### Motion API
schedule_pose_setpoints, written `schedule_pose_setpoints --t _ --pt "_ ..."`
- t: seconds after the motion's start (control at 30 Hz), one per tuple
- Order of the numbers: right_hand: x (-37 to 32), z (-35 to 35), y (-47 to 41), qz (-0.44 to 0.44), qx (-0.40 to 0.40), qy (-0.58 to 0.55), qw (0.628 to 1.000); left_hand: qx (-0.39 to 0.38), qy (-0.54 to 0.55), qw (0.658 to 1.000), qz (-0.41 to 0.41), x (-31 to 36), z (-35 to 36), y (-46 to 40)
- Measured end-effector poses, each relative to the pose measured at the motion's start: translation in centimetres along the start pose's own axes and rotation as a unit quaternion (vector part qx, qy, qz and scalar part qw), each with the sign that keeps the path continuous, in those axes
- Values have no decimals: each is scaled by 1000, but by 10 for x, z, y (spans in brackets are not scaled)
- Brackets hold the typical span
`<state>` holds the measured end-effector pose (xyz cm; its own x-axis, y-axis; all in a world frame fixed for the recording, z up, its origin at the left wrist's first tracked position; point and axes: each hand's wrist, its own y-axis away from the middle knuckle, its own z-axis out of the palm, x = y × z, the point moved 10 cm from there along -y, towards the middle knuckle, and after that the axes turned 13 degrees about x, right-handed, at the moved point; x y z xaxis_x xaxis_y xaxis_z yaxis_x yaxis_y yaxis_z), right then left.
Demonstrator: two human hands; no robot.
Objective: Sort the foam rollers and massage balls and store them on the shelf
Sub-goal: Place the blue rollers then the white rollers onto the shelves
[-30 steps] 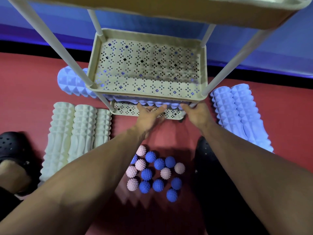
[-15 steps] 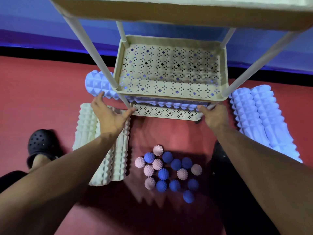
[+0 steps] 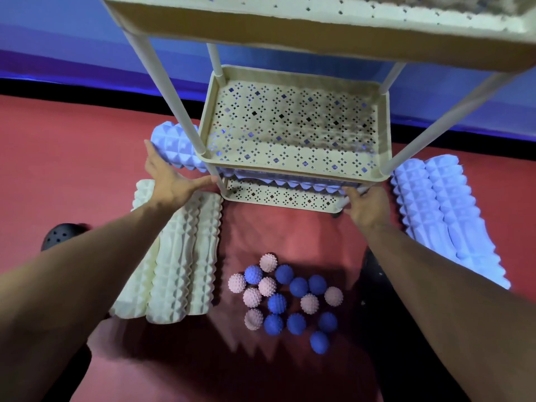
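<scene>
A red mat [image 3: 72, 169] covers the floor under me. Nearest lie the spiky balls [image 3: 285, 300], blue and pink, in a loose cluster. To their left are three cream rollers [image 3: 177, 256] side by side; two lilac rollers [image 3: 441, 216] lie to the right. My left hand [image 3: 171, 181] is spread open against the lilac roller [image 3: 177, 146] sticking out of the bottom shelf [image 3: 278, 195]. My right hand [image 3: 367, 204] reaches its other end, fingers hidden, so I cannot tell its grip.

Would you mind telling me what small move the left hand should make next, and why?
Probably push the blue roller rightward along the bottom shelf. Its end sticks out past the left post, the left hand is open beside that end, and the right hand is at the shelf's right corner.
</scene>
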<state>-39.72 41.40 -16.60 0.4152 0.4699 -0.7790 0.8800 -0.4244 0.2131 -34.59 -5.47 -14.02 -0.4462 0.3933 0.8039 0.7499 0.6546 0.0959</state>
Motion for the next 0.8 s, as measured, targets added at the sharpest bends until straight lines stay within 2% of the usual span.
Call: schedule_pose_setpoints --t 0.17,0.37,0.5,0.8 --pt "-12 -12 8 -16 26 -61 998 -11 -16 1000 -6 0 7 5" --pt "-13 -15 28 -41 -58 -80 994 -38 -27 999 11 7 18 20" --pt "-10 -20 30 -47 -75 -70 994 -24 -25 999 27 17 17 23" --pt "-11 -46 11 -3 2 -74 997 -20 -43 995 86 30 17 25"
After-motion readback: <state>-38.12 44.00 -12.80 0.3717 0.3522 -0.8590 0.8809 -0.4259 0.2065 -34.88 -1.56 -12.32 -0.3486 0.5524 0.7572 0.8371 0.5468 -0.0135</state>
